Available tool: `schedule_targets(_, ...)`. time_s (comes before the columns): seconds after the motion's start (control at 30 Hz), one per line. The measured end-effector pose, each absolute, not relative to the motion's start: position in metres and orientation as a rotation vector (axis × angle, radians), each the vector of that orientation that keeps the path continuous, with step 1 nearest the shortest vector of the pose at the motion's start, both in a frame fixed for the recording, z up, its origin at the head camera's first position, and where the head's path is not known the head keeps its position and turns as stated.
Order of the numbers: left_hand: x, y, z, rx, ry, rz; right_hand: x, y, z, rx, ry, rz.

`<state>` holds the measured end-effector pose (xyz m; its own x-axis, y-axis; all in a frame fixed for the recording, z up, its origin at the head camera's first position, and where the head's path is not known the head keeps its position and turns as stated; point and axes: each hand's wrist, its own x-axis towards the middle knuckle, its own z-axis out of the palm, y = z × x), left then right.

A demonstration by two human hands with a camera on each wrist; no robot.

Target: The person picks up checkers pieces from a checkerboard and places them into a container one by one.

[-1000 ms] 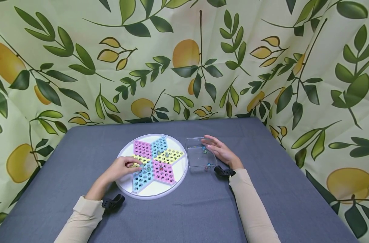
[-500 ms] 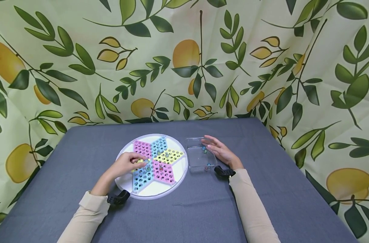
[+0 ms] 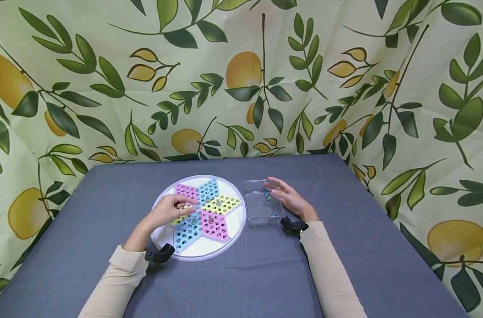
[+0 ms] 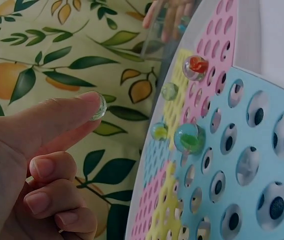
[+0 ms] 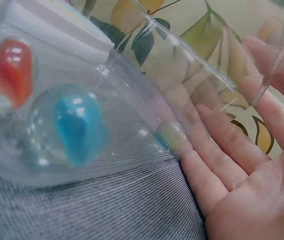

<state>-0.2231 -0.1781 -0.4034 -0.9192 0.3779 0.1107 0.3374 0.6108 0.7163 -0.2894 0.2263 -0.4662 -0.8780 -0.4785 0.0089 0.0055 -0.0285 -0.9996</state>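
My left hand point(image 3: 190, 206) hovers over the middle of a round white board point(image 3: 203, 250) with a pastel star of holes. Between thumb and forefinger it pinches a clear marble point(image 4: 98, 106), held above the board; the other fingers are curled. Several marbles sit in holes, among them a red one point(image 4: 195, 67) and a green one point(image 4: 189, 138). My right hand point(image 3: 284, 197) rests with straight fingers against the right wall of a clear plastic box point(image 3: 247, 204). Inside the box lie a blue marble point(image 5: 72, 125) and a red marble point(image 5: 9, 70).
Board and box stand side by side on a grey-blue tablecloth point(image 3: 265, 274). A leaf-and-lemon curtain point(image 3: 241, 79) closes off the back and both sides. Black wrist mounts point(image 3: 159, 255) sit at both cuffs.
My left hand has slid right and away from me over the board, towards its centre, with the marble pinched in its fingertips. The right hand has stayed at the box.
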Motion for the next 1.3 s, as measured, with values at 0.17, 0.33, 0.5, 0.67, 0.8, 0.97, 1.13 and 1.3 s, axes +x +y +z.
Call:
schedule_targets(0.17, -0.225, -0.173, -0.401, 0.638, 2.761, 1.219, -0.290, 0.226, -0.467, -0.469, 1.923, -1.961)
schedule_targets(0.33, -0.227, -0.168, -0.397, 0.653, 2.753, 1.232, -0.291, 0.227, -0.468, -0.457, 1.946, -1.948)
schedule_targets(0.5, -0.228, -0.163, -0.393, 0.661, 2.745, 1.238, -0.290, 0.228, -0.468, -0.466, 1.959, -1.943)
schedule_targets(0.67, -0.229, -0.157, -0.390, 0.691, 2.743, 1.240, -0.289, 0.227, -0.468, -0.466, 1.964, -1.941)
schedule_targets(0.8, -0.231, -0.154, -0.389, 0.708, 2.735, 1.241, -0.289, 0.227, -0.468, -0.467, 1.967, -1.939)
schedule_targets(0.97, -0.233, -0.150, -0.389, 0.690, 2.735, 1.224, -0.287, 0.225, -0.466, -0.454, 1.947, -1.957)
schedule_targets(1.13, -0.233, -0.145, -0.387, 0.675, 2.725, 1.241, -0.286, 0.225, -0.465, -0.456, 1.950, -1.955)
schedule_targets(1.3, -0.233, -0.138, -0.384, 0.687, 2.689, 1.287, -0.286, 0.225, -0.465, -0.457, 1.959, -1.953)
